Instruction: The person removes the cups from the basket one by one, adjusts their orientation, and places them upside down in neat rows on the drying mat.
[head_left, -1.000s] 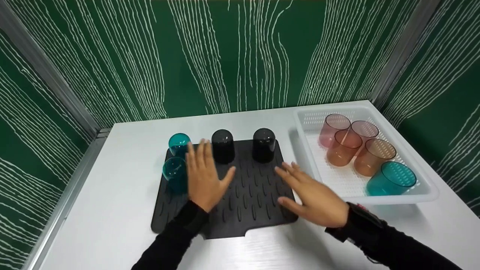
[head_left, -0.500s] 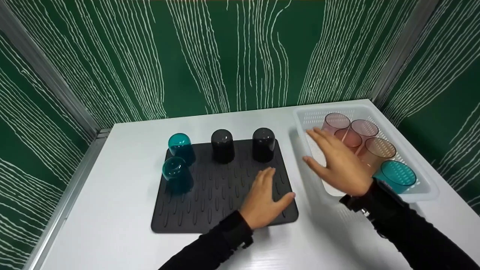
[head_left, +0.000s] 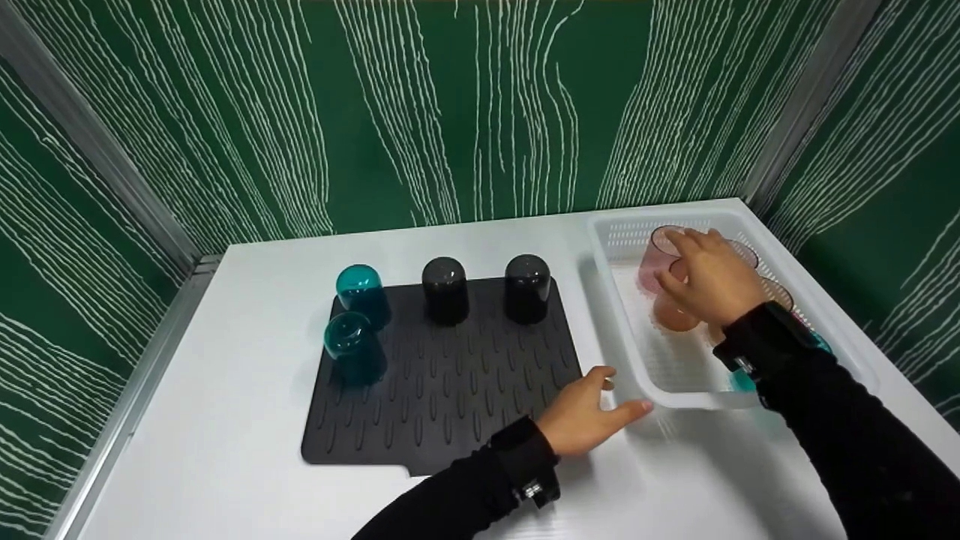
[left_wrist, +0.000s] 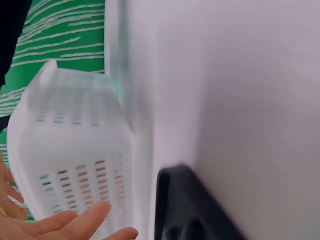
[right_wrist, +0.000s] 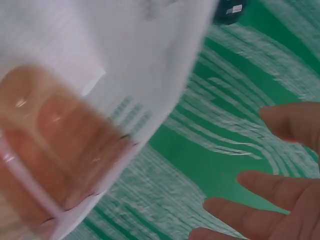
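My right hand (head_left: 712,281) hovers over the cups in the white basket (head_left: 720,400), fingers spread, its fingertips by the rim of a pink clear cup (head_left: 649,274). An orange clear cup (head_left: 675,313) stands just under the palm, and the hand and wrist partly cover other cups. In the right wrist view the fingers (right_wrist: 295,192) hold nothing, with orange cups (right_wrist: 60,130) to their left. My left hand (head_left: 589,416) is off the near right corner of the black ribbed mat (head_left: 450,390), thumb toward the basket's side, holding nothing.
Two teal cups (head_left: 352,337) stand upside down along the mat's left edge. Along its far edge are two black cups, one (head_left: 445,289) at the middle and one (head_left: 527,287) at the right. Green walls (head_left: 517,112) with white lines surround the white table (head_left: 202,397).
Both hands have moved right. The right hand has gone from beside the mat to above the basket's cups; the left has crossed the mat to its near right corner. The cups stay put.
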